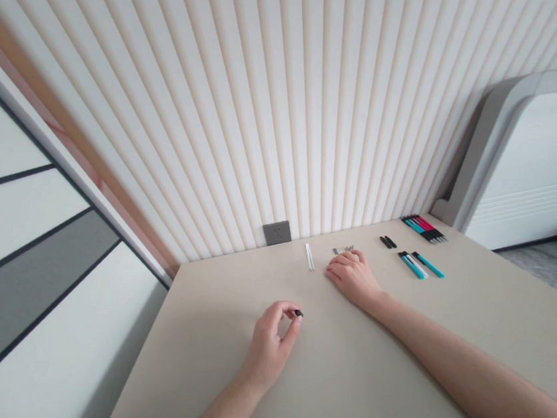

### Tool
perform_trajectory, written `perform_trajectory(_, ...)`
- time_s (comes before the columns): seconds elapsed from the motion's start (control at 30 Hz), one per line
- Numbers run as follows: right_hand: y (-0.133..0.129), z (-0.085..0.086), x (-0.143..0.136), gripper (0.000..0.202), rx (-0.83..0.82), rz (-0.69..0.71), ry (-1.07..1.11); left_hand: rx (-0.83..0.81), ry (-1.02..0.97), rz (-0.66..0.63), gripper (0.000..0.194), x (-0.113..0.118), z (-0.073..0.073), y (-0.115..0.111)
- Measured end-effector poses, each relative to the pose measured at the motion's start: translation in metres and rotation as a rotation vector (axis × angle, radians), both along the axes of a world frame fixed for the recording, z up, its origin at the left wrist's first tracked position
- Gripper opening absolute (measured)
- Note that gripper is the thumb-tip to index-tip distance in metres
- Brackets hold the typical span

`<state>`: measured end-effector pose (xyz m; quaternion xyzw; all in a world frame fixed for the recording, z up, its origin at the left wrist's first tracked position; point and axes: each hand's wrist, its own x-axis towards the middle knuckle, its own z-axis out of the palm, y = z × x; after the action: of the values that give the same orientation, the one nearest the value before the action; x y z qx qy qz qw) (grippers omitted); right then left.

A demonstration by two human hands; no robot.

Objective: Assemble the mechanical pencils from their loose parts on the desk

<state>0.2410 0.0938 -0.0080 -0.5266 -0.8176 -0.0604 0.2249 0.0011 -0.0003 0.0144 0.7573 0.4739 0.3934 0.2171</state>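
Observation:
My left hand (272,340) is raised a little over the middle of the table, with thumb and index finger pinching a small black piece (298,313); its kind is too small to make out. My right hand (353,277) rests palm down farther back, its fingers loosely bent on the tabletop, and nothing shows in them. Just beyond its knuckles lie small metal parts (349,248), partly close behind the fingers. To the left of that hand are thin white sticks (309,258), which look like pen refills.
Right of my right hand lie short black tubes (388,242), teal and white pen barrels (412,265), and a row of several pink, teal and black pen pieces (424,228). A grey socket (277,232) sits on the ribbed wall behind the beige table (209,304).

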Motion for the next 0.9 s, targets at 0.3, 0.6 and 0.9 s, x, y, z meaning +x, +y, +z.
perform_trajectory(0.3,-0.014,0.002,-0.008,0.027,0.002,0.108,0.003,0.076,0.032,-0.069,0.017,-0.003,-0.008,0.0)
perform_trajectory(0.6,-0.029,0.008,-0.016,0.019,-0.014,0.179,0.014,0.081,0.061,-0.043,0.014,-0.001,-0.004,-0.001)
perform_trajectory(0.9,-0.035,0.003,-0.024,0.022,-0.012,0.227,-0.053,0.085,0.095,-0.044,0.011,-0.001,-0.001,-0.002)
